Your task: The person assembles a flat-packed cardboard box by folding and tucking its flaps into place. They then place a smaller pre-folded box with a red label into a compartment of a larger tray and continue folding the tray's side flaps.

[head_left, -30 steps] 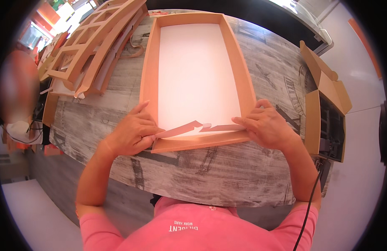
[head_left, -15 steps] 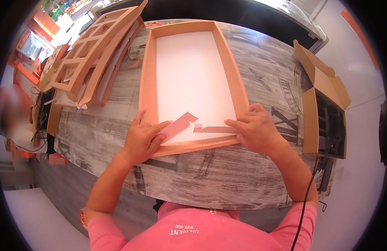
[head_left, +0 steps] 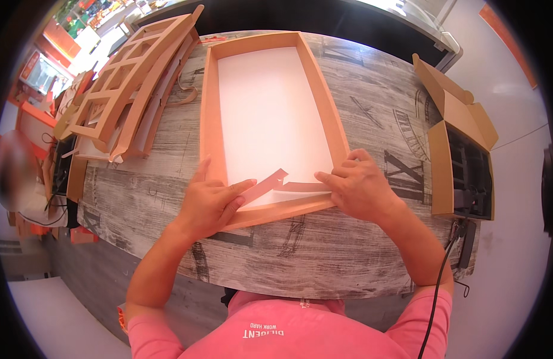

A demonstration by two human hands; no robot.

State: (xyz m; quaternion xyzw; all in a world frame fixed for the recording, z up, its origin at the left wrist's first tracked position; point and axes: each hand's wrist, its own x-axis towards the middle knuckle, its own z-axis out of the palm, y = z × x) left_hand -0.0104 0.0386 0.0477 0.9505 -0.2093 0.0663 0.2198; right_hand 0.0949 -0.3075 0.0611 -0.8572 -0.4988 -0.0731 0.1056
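Note:
A shallow brown cardboard tray (head_left: 209, 113) with a white inner bottom lies lengthwise on the table before me. At its near end, two narrow brown flaps with notched tips reach inward from the corners and meet near the middle. My left hand (head_left: 212, 200) grips the near left corner, its thumb and forefinger on the left flap (head_left: 263, 186), which slants up. My right hand (head_left: 365, 186) holds the near right corner, thumb and forefinger at the right flap (head_left: 303, 186), which lies nearly level. The other fingers of both hands wrap the tray's outer walls.
Several cut-out cardboard frames (head_left: 118, 84) lean in a stack at the table's far left. An open cardboard box (head_left: 442, 173) with black items stands at the right edge, a black cable (head_left: 439, 281) beside it. A blurred person (head_left: 16, 170) is at far left.
The two flap tips have come together near the middle; earlier a gap separated them. My left hand has shifted slightly to the right with its flap, and the right flap's tip has turned.

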